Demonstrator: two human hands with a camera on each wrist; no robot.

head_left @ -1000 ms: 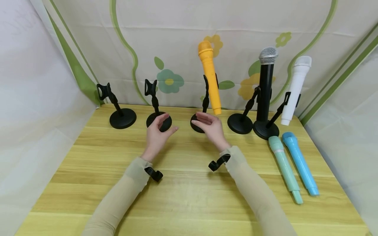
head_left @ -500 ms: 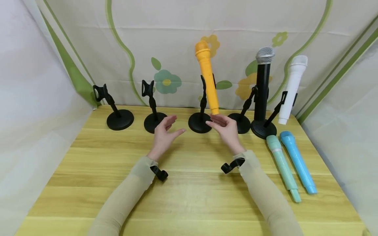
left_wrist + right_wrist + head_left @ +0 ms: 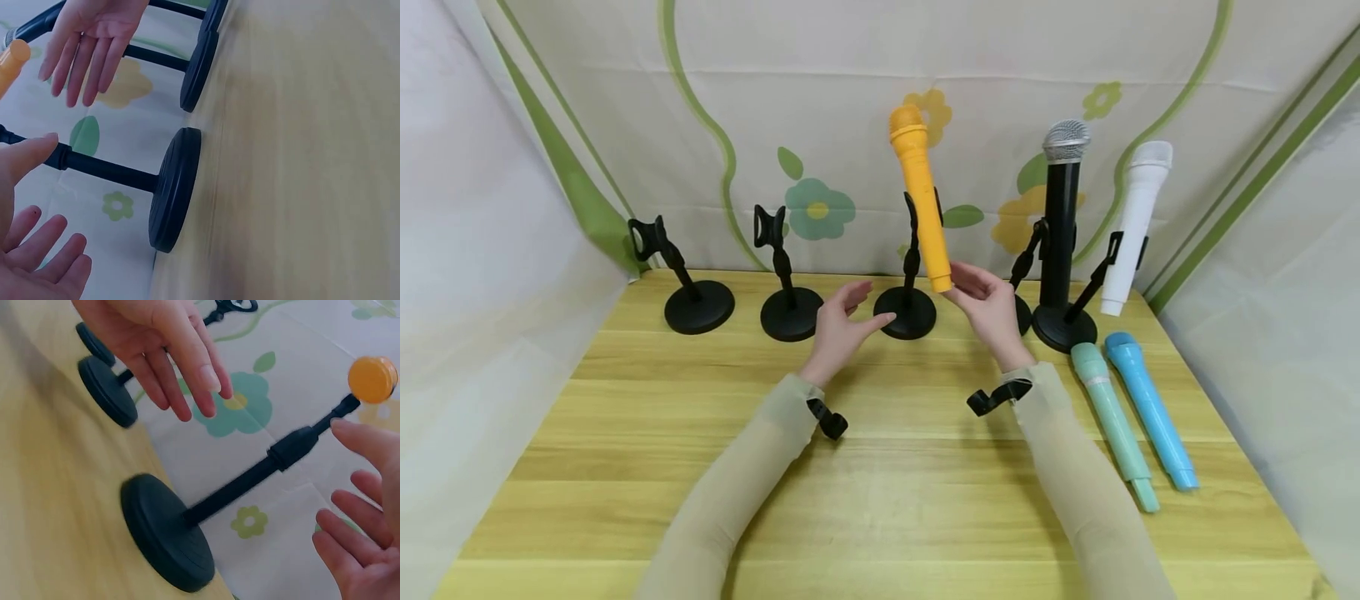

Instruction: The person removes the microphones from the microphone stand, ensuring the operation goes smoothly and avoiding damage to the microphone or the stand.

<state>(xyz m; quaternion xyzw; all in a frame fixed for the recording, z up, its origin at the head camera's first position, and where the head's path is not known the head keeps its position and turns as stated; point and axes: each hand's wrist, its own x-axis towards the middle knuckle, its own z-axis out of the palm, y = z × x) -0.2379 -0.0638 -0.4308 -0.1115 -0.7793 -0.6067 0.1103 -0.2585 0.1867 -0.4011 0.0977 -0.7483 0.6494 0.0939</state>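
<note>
A yellow microphone (image 3: pixel 922 208) leans in the clip of the middle black stand (image 3: pixel 907 310). My right hand (image 3: pixel 990 312) is beside the microphone's lower end, thumb and fingers spread. In the right wrist view, a gap shows between that hand (image 3: pixel 362 531) and the microphone's round end (image 3: pixel 372 379). To the left of the stand's base, my left hand (image 3: pixel 842 329) is held with its fingers extended and thumb apart, gripping nothing. The left wrist view shows the stand's post and base (image 3: pixel 175 190) between both hands.
Two stands without microphones, one far left (image 3: pixel 699 305) and one nearer (image 3: pixel 791 312), line the table's back. At right, stands hold a black microphone (image 3: pixel 1060 225) and a white microphone (image 3: pixel 1137 225). A green microphone (image 3: pixel 1115 421) and a blue microphone (image 3: pixel 1152 408) lie on the table.
Both hands have moved right. The right hand has passed from in front of the middle stand to the microphone's right side, and the left hand has come closer to that stand. The camera view shifted slightly.
</note>
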